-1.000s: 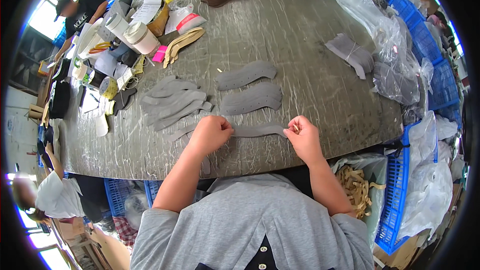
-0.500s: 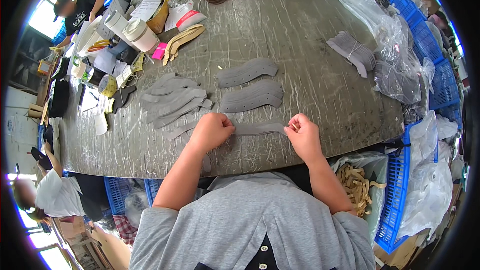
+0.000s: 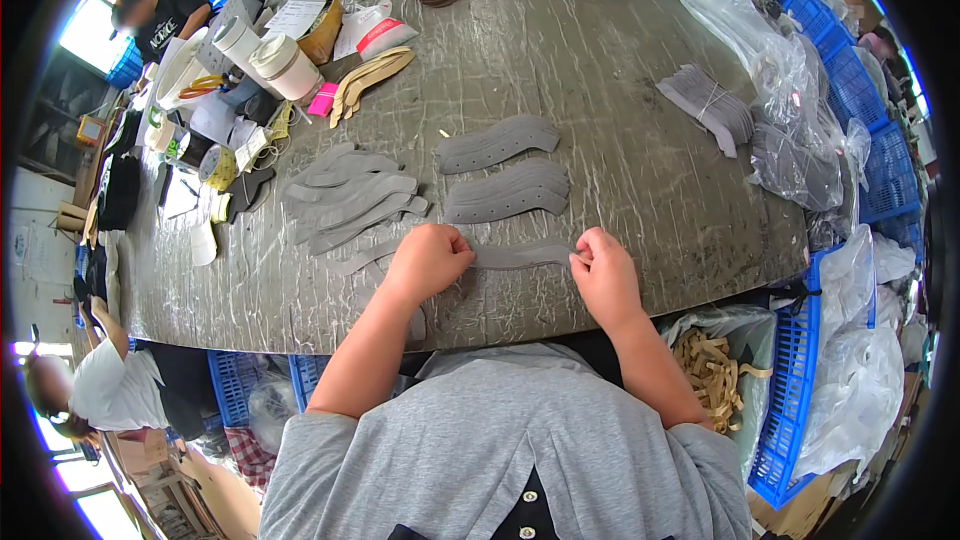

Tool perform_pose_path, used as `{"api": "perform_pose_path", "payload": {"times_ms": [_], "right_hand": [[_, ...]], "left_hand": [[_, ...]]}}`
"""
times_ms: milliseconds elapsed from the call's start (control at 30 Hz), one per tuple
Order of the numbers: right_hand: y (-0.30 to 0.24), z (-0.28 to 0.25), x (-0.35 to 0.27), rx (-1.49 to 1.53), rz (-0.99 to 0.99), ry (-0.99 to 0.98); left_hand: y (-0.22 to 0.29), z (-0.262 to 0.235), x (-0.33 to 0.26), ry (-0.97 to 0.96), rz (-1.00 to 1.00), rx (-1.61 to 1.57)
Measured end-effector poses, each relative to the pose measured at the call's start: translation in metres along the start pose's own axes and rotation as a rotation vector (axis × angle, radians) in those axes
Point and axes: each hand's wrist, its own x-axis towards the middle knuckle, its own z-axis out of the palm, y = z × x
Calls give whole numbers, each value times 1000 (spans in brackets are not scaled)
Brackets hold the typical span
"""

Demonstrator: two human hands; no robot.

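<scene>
A curved grey strip (image 3: 522,256) of leather-like material stretches between my two hands, just above or on the table. My left hand (image 3: 428,265) is closed on its left part, fingers curled under. At the strip's right end, my right hand (image 3: 605,275) pinches the tip between thumb and fingers. Beyond it lie two neat fanned stacks of similar grey pieces, a nearer stack (image 3: 507,192) and a farther stack (image 3: 500,144), both with small holes. A looser pile of grey pieces (image 3: 352,195) spreads to the left. Another grey piece (image 3: 362,258) sticks out beside my left hand.
Tied grey pieces (image 3: 706,108) lie right, near clear plastic bags (image 3: 790,140). Tan strips (image 3: 368,80), a white jar (image 3: 285,68) and tape rolls (image 3: 217,168) crowd the left. Blue crates (image 3: 788,390) and a bag of tan scraps (image 3: 708,370) stand by the table's edge. Two people work at left.
Both hands stay almost in place with the grey strip between them. My right fingers have drawn closer together at its end. The whole view has shifted slightly.
</scene>
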Motion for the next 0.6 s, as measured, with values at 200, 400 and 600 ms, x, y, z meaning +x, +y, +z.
{"api": "perform_pose_path", "payload": {"times_ms": [200,400,600], "right_hand": [[-20,11,-9,-285,-449,-89],[-25,0,-15,-441,-419,-186],[-9,-14,-23,-415,-299,-171]], "left_hand": [[4,0,0,-3,4,28],[4,2,-2,16,16,61],[1,4,-5,59,109,90]]}}
